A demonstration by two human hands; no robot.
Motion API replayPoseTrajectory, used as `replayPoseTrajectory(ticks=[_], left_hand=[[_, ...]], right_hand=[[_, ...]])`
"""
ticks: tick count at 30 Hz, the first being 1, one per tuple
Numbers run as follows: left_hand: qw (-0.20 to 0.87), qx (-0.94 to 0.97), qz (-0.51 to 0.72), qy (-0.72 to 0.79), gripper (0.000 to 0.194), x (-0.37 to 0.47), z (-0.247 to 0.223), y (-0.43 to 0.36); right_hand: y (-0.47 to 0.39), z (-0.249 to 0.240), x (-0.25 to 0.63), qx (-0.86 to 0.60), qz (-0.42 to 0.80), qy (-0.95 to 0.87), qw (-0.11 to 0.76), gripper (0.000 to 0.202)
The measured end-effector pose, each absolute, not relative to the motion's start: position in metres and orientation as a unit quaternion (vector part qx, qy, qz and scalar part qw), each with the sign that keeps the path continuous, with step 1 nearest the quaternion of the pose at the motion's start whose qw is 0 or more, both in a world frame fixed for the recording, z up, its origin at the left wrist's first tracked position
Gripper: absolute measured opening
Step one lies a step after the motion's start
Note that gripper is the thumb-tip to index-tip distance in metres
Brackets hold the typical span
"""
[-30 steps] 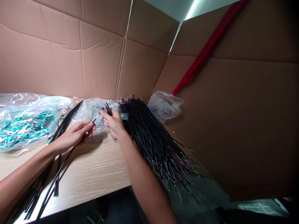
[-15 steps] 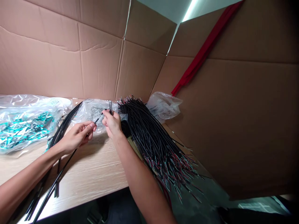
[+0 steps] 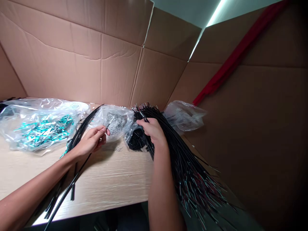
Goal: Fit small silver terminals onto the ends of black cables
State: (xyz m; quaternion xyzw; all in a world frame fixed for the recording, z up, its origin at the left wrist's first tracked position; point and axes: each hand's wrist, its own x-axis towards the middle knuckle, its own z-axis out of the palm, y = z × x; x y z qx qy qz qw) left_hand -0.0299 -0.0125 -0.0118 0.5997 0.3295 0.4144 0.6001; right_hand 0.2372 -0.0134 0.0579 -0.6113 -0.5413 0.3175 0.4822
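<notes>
Two hands (image 3: 93, 140) (image 3: 154, 131): the left pinches a slim, smooth black cable (image 3: 81, 169).

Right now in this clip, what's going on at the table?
A person's left hand pinches a black cable near its tip, which shows in front of a bag of silvery bits. The right hand holds a slim dark tool, too small to identify, at the big cable bundle; whether it touches the bundle, I cannot tell. A bag of teal strips lies off to the left.
</notes>
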Motion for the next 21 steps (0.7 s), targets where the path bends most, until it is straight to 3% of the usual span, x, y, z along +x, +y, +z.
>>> replayPoseTrajectory(ticks=[4, 7, 10, 13, 21], left_hand=[[0.591, 0.6, 0.423, 0.334, 0.043, -0.028, -0.012, -0.01], [0.578, 0.613, 0.417, 0.34, 0.047, -0.027, -0.01, -0.01], [0.555, 0.634, 0.411, 0.348, 0.049, -0.025, -0.011, -0.008], [0.528, 0.643, 0.427, 0.354, 0.047, -0.023, -0.012, -0.006], [0.552, 0.619, 0.439, 0.345, 0.034, -0.023, -0.012, 0.003]], right_hand=[[-0.01, 0.052, 0.24, -0.716, 0.179, -0.584, 0.338, 0.016], [-0.001, 0.045, 0.221, -0.68, 0.061, -0.611, 0.4, 0.01], [0.007, 0.033, 0.187, -0.548, 0.096, -0.672, 0.489, 0.028], [0.01, 0.021, 0.158, -0.487, 0.123, -0.706, 0.499, 0.034], [0.02, 0.014, 0.143, -0.51, 0.08, -0.679, 0.523, 0.048]])
